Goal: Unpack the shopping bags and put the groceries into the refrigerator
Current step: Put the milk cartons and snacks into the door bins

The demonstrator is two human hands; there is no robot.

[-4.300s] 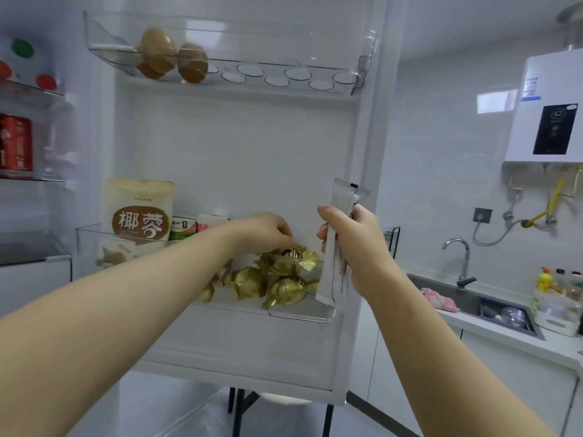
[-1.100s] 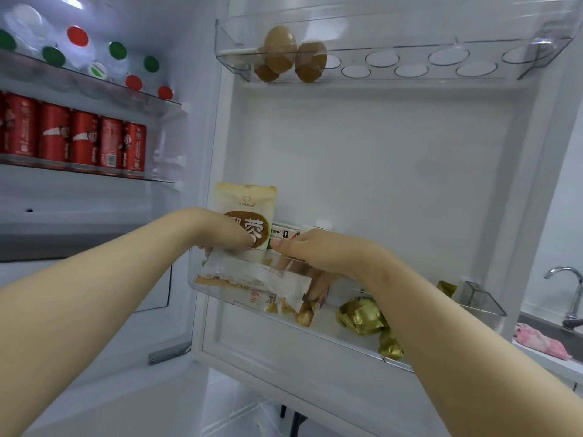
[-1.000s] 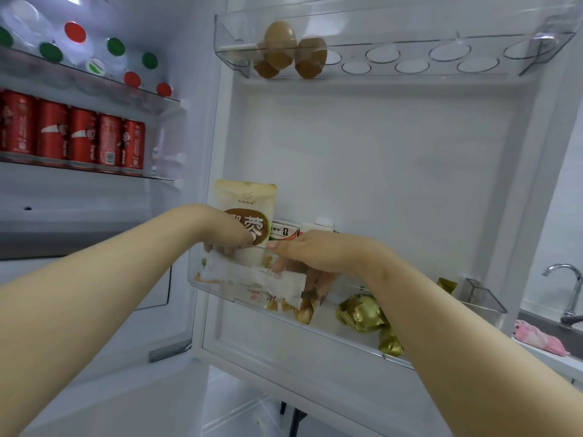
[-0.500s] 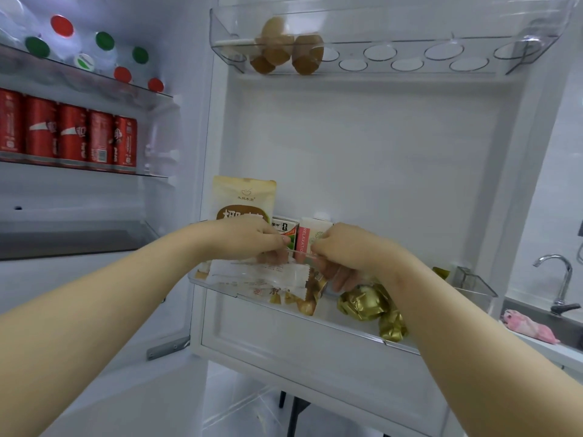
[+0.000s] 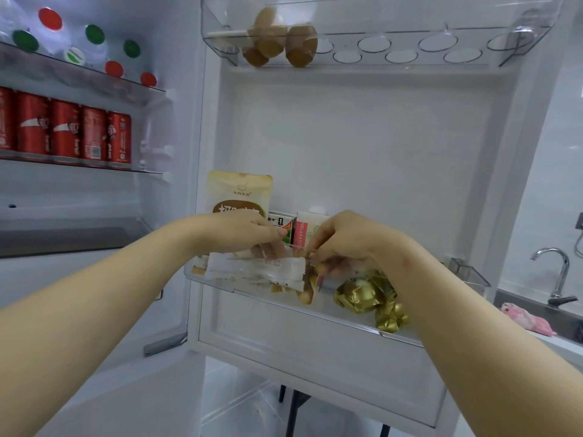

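The refrigerator door stands open, and its clear middle bin (image 5: 334,313) holds the groceries. A long white snack packet (image 5: 255,269) lies on its side against the bin's front wall. My left hand (image 5: 243,231) reaches over the rim, fingers curled down onto the packet's top edge. My right hand (image 5: 347,241) dips in beside it and pinches the packet's crimped right end. Behind them stand a beige pouch (image 5: 239,190) and two small cartons (image 5: 307,228). Gold foil-wrapped sweets (image 5: 359,294) sit to the right, partly hidden by my right forearm.
An egg tray (image 5: 410,52) at the door's top holds a few brown eggs (image 5: 296,42). Inside the fridge are several red cans (image 5: 72,134) on a shelf and capped bottles (image 5: 94,45) above. A sink with a tap (image 5: 558,272) and a pink cloth (image 5: 527,320) lies at right.
My right hand brought the white packet from the bin's right end to its left part and laid it flat inside. Both hands have since settled at the rim above it.
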